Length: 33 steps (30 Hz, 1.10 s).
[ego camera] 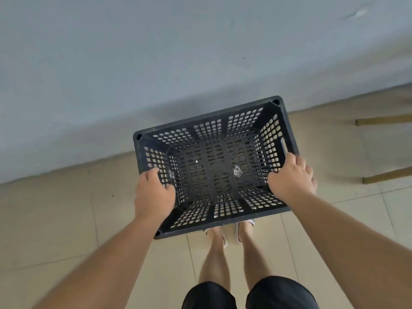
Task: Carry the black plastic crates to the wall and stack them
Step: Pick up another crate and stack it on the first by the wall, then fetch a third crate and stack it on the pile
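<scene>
A black plastic crate (214, 168) with perforated walls and floor hangs in front of me, its far long side close to the grey wall (156, 63). My left hand (153, 192) grips the rim of its left short side. On the right short side my right hand (292, 175) grips the rim just below the handle slot. The crate is held level above the tiled floor. Two small scraps lie on its bottom. No other crate is in view.
Beige floor tiles (66, 219) run up to the wall's base. Two wooden furniture legs (383, 120) stick in from the right edge. My own legs and white shoes (243, 230) show below the crate's near side.
</scene>
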Tool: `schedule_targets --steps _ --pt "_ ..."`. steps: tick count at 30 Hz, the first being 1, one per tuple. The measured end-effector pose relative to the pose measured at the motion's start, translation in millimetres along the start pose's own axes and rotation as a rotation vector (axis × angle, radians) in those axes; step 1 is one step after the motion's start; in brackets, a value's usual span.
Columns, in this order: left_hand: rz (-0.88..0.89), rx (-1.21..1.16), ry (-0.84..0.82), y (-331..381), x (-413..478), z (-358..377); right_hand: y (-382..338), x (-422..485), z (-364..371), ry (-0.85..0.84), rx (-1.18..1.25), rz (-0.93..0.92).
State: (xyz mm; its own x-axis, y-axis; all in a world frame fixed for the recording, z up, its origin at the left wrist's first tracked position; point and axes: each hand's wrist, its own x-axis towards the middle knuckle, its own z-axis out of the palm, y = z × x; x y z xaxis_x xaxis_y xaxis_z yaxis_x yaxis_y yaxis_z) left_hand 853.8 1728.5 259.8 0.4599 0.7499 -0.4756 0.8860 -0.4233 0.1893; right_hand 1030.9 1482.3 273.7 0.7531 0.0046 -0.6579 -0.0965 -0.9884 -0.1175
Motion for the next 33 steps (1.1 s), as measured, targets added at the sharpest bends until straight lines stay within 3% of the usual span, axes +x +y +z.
schedule_targets --steps 4,15,25,33 --pt "0.138 0.037 -0.071 40 -52 -39 -8 -47 -43 -0.042 -0.001 -0.049" --pt "0.515 0.156 -0.145 130 -139 -103 20 -179 -111 0.076 0.171 0.027" --pt "0.911 0.292 -0.333 131 -235 -125 84 -319 -83 0.172 0.372 0.308" --pt "1.234 0.463 -0.39 167 -363 -115 183 -427 -69 0.288 0.485 0.57"
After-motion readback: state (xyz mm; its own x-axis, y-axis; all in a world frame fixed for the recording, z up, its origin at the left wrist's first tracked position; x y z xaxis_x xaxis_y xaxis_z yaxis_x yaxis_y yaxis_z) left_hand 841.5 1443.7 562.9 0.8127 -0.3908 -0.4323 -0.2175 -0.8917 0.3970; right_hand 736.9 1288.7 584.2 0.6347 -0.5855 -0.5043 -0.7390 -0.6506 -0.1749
